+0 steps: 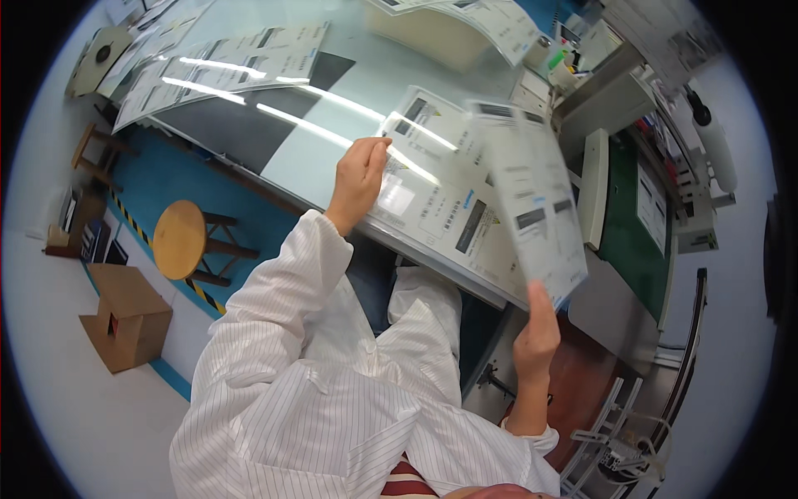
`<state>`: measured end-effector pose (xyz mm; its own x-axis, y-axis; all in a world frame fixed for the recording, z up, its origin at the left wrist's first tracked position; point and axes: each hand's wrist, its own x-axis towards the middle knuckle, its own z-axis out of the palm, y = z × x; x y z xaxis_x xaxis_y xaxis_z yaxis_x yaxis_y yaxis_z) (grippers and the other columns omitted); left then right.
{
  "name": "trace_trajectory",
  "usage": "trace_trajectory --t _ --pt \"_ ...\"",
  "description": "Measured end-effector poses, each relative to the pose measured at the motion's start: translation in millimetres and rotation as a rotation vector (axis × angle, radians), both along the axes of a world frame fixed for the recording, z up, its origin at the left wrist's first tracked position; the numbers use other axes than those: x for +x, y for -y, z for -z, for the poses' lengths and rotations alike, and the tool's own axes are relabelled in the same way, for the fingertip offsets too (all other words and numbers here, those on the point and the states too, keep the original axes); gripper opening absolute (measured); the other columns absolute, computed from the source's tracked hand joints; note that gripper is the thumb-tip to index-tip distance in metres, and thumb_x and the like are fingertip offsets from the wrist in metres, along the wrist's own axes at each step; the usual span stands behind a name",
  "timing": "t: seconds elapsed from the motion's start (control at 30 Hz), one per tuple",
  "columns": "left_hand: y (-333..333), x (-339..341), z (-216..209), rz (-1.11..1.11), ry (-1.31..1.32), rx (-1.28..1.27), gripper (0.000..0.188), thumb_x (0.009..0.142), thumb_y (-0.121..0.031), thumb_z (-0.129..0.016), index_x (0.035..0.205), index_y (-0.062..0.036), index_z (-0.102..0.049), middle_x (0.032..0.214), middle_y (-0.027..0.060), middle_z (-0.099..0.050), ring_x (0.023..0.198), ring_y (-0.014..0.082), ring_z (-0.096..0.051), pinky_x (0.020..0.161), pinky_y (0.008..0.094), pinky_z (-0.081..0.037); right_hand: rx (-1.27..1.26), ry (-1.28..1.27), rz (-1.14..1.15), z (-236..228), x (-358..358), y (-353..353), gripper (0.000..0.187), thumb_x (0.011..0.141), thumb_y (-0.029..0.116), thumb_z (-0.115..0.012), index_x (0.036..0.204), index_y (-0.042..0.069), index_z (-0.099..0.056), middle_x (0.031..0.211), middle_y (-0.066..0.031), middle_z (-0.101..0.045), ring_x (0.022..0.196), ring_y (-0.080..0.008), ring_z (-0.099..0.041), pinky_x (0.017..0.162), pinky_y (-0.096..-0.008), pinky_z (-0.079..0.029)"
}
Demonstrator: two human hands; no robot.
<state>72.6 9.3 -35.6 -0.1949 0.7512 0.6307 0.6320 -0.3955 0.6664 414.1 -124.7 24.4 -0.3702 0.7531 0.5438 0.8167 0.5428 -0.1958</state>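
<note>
our left hand rests with its fingers curled and close together on the near end of a printed sheet that lies flat on the glossy surface; the fingertips press the sheet's upper left corner, the thumb lies along its edge; we cannot tell whether the fingers grip the sheet or only press it down; our right hand is lifted in front of the surface's near edge, its fingers narrowed in a pinch on the lower corner of a clear laminated sheet with grey and black printed blocks; this laminated sheet stands up off the surface, its long axis running from the pinched corner up and away from us, leaning slightly left, and it overlaps the right part of the flat sheet; it is blurred, so its print cannot be made out; both arms wear white striped sleeves; farther off on the surface lie more printed sheets; to the left, on the floor, stand a round wooden stool and a cardboard box; to the right sits a green mat.
</note>
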Motion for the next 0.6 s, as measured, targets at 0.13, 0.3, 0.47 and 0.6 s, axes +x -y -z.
trace_trajectory --t 0.13,0.3,0.47,0.6 --pt "3 -21 -21 0.472 1.382 -0.646 0.063 0.100 -0.047 -0.038 0.117 0.0107 -0.057 0.108 0.0182 -0.064 0.097 0.0245 -0.064 0.091 0.0344 -0.049 -0.065 0.085 -0.203 10 -10 3 0.031 0.078 -0.007 -0.054 0.106 -0.002 -0.067 0.113 -0.0183 -0.065 0.108 -0.0349 -0.062 0.096 -0.0444 -0.048" --pt "11 -52 -18 0.441 1.085 -0.785 0.042 0.093 -0.025 -0.061 0.118 0.0093 -0.058 0.101 0.0160 -0.067 0.088 0.0182 -0.067 0.081 0.0293 -0.055 -0.026 0.154 -0.143 19 0 -2 0.031 0.079 -0.005 -0.054 0.106 0.003 -0.068 0.115 -0.0146 -0.065 0.110 -0.0345 -0.061 0.098 -0.0466 -0.046" --pt "18 -40 -18 0.156 0.538 -0.750 0.031 0.085 -0.006 -0.063 0.114 0.0065 -0.061 0.084 0.0056 -0.064 0.069 0.0096 -0.056 0.064 0.0214 -0.046 -0.125 0.132 0.004 34 9 -9 0.039 0.078 -0.008 -0.054 0.112 0.008 -0.068 0.119 -0.0116 -0.063 0.115 -0.0332 -0.058 0.100 -0.0507 -0.043" --pt "20 -30 -4 0.013 0.189 -0.578 0.031 0.081 -0.006 -0.062 0.110 0.0041 -0.063 0.078 0.0081 -0.062 0.067 0.0155 -0.058 0.063 0.0284 -0.047 -0.169 0.100 0.015 44 10 -10 0.042 0.078 -0.008 -0.052 0.114 0.008 -0.066 0.124 -0.0123 -0.061 0.120 -0.0325 -0.054 0.104 -0.0501 -0.038"
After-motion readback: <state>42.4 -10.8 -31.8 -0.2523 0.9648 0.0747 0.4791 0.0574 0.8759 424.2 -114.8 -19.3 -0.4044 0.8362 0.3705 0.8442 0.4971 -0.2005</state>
